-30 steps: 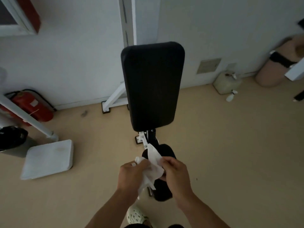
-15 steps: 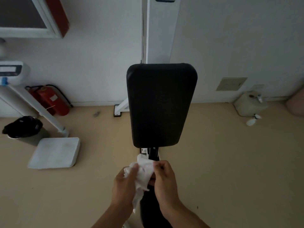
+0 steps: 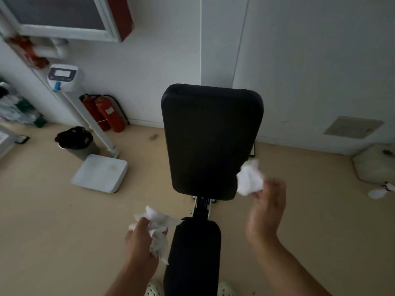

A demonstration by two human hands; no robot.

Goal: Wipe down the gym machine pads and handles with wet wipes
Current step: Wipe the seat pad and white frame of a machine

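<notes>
A black bench back pad [image 3: 211, 137] stands tilted up in the middle, with the black seat pad [image 3: 192, 257] below it near me. My left hand [image 3: 141, 242] grips a crumpled white wet wipe [image 3: 157, 227] just left of the seat pad's top. My right hand [image 3: 267, 208] pinches a second bunched white wipe [image 3: 249, 178] at the lower right corner of the back pad; I cannot tell whether it touches the pad.
A white scale base [image 3: 100, 173] and its column stand on the floor at left, beside a black-lined bin [image 3: 74, 139] and red fire extinguishers [image 3: 106, 113]. A pale jug [image 3: 376, 165] and spray bottle [image 3: 380, 192] lie at right. The wall is close behind the bench.
My hands were together holding one bundle of wipe over the seat pad. They have separated, each with a wipe: the right rose to the back pad's lower right corner, the left moved left.
</notes>
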